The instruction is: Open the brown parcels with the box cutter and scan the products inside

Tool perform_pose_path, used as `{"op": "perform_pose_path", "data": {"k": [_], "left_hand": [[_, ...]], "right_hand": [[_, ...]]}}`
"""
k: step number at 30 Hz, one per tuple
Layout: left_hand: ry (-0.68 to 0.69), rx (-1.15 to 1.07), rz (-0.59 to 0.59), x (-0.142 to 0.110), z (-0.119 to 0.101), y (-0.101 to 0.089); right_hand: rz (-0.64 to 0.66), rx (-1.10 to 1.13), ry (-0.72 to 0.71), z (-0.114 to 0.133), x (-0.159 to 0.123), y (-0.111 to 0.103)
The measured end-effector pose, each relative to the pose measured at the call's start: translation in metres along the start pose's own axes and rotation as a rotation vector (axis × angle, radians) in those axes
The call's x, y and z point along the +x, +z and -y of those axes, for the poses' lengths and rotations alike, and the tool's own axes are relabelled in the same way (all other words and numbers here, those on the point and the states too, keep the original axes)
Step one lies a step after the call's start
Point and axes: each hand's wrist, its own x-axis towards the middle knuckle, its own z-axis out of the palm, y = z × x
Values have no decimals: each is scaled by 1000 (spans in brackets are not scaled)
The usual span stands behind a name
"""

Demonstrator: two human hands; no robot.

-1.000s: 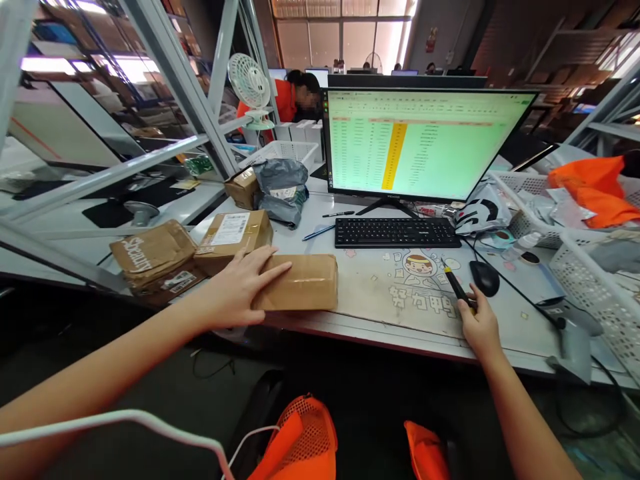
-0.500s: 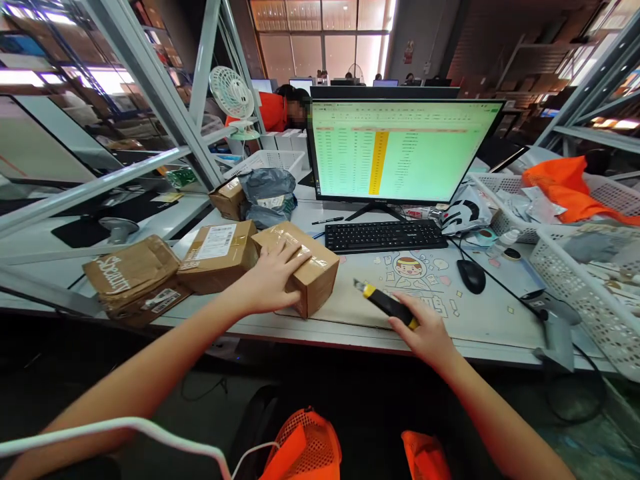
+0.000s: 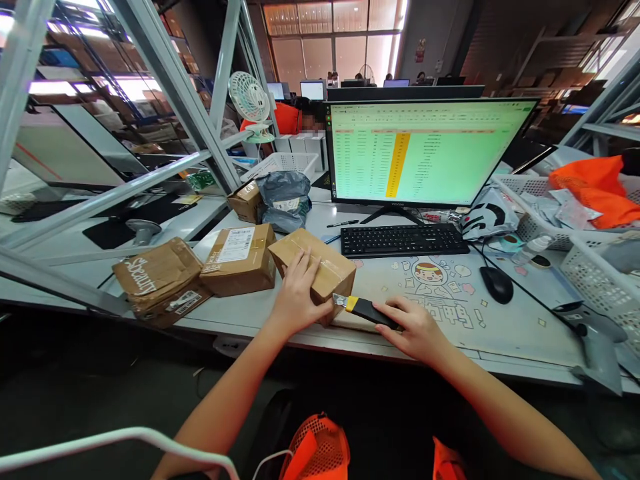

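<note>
On the white desk (image 3: 230, 315), the left hand (image 3: 294, 303) clamps a brown, rectangular, taped cardboard box (image 3: 334, 269), seemingly unopened; the right hand (image 3: 419, 331) grips a black-and-yellow utility knife (image 3: 367, 310), blade at the box's end

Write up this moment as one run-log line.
left hand: spread on taped box | right hand: holding box cutter, blade by box's near end, contact unclear | rest: keyboard, mouse, monitor

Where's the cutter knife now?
In the head view, the right hand holds the cutter knife, its blade at the cardboard box under the left hand.
</note>
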Motion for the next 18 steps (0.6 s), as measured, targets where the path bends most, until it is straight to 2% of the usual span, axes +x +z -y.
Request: {"op": "perform_pose_path", "data": {"k": [5, 12, 18], "left_hand": [[17, -4, 7, 3, 2, -1], [38, 6, 18, 1, 6, -4], [55, 20, -10, 0, 7, -1]], "right_hand": [[-59, 3, -16, -3, 0, 3], [-37, -32, -68, -4, -2, 6], [-88, -4, -53, -1, 5, 13]]}}
